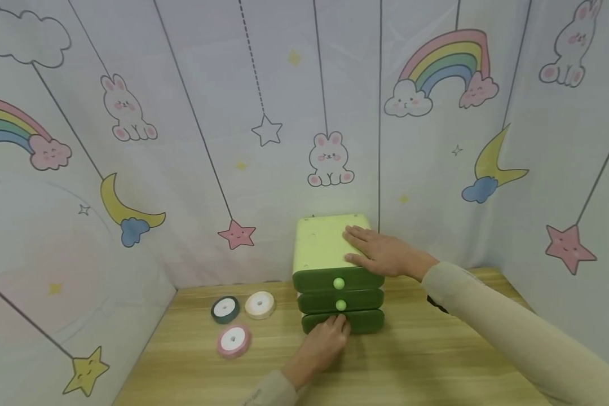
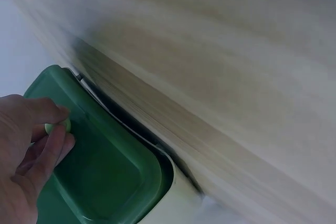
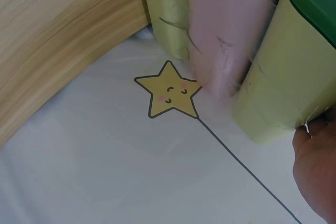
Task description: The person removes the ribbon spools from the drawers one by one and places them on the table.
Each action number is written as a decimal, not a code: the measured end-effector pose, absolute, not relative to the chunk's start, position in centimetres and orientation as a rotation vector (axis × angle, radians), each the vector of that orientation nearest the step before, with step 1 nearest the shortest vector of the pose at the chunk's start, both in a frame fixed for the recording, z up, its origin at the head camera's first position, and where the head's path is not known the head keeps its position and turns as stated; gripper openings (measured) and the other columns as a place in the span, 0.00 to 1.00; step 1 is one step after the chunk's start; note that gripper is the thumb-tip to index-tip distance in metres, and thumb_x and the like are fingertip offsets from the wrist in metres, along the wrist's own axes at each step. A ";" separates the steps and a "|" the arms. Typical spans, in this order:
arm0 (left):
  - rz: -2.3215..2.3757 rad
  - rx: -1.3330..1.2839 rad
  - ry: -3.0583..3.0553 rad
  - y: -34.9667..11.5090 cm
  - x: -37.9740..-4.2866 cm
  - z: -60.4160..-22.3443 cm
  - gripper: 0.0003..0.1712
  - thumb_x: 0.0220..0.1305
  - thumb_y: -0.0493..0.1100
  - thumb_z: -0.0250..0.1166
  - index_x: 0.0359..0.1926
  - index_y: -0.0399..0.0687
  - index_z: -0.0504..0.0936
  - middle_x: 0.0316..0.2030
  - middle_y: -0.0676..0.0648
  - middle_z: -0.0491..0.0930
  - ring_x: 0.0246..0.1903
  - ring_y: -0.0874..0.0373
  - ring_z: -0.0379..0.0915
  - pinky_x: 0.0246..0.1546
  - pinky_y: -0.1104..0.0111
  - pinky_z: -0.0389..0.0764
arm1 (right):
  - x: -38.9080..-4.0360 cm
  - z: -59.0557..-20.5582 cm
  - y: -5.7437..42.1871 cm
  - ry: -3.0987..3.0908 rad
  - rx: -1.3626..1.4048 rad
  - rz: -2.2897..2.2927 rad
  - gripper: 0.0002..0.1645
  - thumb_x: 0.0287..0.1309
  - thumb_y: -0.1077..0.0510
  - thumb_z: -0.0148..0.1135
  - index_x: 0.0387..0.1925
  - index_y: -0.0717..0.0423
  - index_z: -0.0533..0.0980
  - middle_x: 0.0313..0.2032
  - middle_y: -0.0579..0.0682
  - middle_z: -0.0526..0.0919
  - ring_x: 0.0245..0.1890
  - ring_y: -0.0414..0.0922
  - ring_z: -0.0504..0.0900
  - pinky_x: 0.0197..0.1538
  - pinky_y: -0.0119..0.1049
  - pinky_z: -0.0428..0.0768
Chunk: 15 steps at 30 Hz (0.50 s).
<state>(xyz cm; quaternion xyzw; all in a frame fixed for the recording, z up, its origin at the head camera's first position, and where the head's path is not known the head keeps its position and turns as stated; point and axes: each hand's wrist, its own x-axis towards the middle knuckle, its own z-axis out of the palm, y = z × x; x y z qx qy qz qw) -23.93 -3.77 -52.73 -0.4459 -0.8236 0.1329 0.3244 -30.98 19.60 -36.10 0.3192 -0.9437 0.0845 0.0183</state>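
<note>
A small three-tier drawer box stands on the table against the backdrop, with a pale yellow-green top and dark green drawer fronts. My left hand is at the bottom drawer. In the left wrist view its thumb and fingers pinch the round light green knob, mostly hidden by them. Up on the box's top, at its right side, my right hand rests flat with the fingers spread. The upper drawer knob and middle drawer knob show above the left hand.
Left of the box lie three ribbon spools: dark green, cream and pink. A printed cloth backdrop rises behind and along both sides of the wooden table. The right wrist view shows a pink middle tier.
</note>
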 end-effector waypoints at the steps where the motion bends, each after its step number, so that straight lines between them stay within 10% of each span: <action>1: 0.347 -1.170 -2.166 -3.8 -24.0 -52.7 0.09 0.62 0.38 0.74 0.44 0.46 0.88 0.42 0.49 0.83 0.35 0.63 0.81 0.29 0.78 0.83 | -31.0 -36.1 19.6 -2.931 0.993 0.263 0.47 0.79 0.30 0.39 0.84 0.52 0.49 0.85 0.55 0.48 0.85 0.56 0.50 0.83 0.57 0.58; 15: 0.364 -1.165 -2.155 -4.0 -24.6 -53.4 0.11 0.62 0.39 0.75 0.45 0.47 0.88 0.42 0.50 0.83 0.35 0.64 0.81 0.31 0.79 0.83 | -31.0 -36.0 19.4 -2.931 0.986 0.259 0.47 0.79 0.31 0.40 0.84 0.53 0.49 0.85 0.55 0.49 0.85 0.57 0.51 0.83 0.57 0.58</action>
